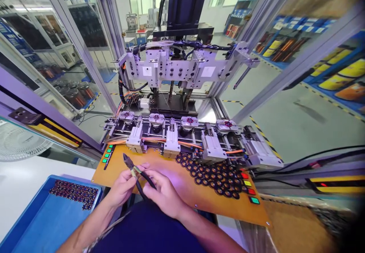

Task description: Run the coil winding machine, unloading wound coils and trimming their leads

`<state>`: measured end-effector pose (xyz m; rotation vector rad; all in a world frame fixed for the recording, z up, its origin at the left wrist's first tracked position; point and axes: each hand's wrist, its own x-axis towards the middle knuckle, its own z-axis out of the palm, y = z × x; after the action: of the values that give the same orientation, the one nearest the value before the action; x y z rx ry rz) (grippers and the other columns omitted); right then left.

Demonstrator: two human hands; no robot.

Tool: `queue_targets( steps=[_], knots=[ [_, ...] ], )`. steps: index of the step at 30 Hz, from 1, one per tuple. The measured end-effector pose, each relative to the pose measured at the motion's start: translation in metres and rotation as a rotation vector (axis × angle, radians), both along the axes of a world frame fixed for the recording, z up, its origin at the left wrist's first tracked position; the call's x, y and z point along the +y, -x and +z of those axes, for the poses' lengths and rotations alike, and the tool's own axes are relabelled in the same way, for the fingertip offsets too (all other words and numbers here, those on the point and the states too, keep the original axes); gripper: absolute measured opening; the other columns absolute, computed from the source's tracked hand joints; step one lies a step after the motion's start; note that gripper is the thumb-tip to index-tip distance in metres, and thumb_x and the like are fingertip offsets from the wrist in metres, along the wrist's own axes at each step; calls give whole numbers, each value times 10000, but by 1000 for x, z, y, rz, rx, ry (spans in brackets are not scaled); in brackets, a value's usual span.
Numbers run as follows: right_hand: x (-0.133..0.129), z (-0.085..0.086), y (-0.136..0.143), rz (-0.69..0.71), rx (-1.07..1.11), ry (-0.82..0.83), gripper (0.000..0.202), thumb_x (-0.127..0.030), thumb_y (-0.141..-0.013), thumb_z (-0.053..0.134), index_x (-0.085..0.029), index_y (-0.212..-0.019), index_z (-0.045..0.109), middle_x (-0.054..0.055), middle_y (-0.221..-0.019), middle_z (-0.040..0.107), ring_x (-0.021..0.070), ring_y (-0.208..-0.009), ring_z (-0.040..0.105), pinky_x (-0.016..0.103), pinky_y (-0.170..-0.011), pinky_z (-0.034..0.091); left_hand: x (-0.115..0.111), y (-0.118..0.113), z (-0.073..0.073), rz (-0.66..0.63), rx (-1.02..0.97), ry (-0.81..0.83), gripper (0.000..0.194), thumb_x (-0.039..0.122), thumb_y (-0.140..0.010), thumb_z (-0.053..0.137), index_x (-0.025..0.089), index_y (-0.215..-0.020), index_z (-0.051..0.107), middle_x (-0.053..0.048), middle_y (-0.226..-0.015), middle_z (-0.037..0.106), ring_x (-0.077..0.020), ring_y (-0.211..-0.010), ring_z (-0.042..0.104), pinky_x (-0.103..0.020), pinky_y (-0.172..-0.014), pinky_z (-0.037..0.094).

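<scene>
Both hands are close together above the front left of the orange board (182, 184). A pair of pliers (131, 166) with dark handles and greenish-yellow parts near the joint points up and to the left. My right hand (164, 192) is wrapped round its handles. My left hand (122, 186) has its fingers pressed together at the pliers, just below the joint; whether a small part is also between those fingers cannot be made out. Many black rings with copper-coloured centres (211, 175) lie on the right half of the board.
Behind the board stands a machine with several round holders (189, 122) in a row and metal blocks (171, 142). Green buttons (107, 155) are at left, coloured buttons (247, 183) at right. A blue tray (42, 222) at the left holds small dark parts (74, 193).
</scene>
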<state>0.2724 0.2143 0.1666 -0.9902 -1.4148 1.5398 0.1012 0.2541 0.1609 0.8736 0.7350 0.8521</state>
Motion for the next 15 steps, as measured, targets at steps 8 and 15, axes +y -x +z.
queue_targets(
  steps=[8,15],
  knots=[
    [10,6,-10,448,439,345,720,-601,-962,123,-108,-1115,624,163,-847,690,222,-667,682,331,-538,549,9,-14,25,-293,-120,9,473,542,-631,793,185,-940,760,-159,-1140,697,-362,-1185,586,-508,-1046,380],
    [39,39,-47,277,173,185,468,-418,-984,393,-233,-1404,480,151,-1105,677,236,-946,692,429,-871,557,17,14,-12,-8,406,-236,559,474,-757,723,171,-1222,656,-122,-993,710,-227,-891,649,-348,-845,491]
  ],
)
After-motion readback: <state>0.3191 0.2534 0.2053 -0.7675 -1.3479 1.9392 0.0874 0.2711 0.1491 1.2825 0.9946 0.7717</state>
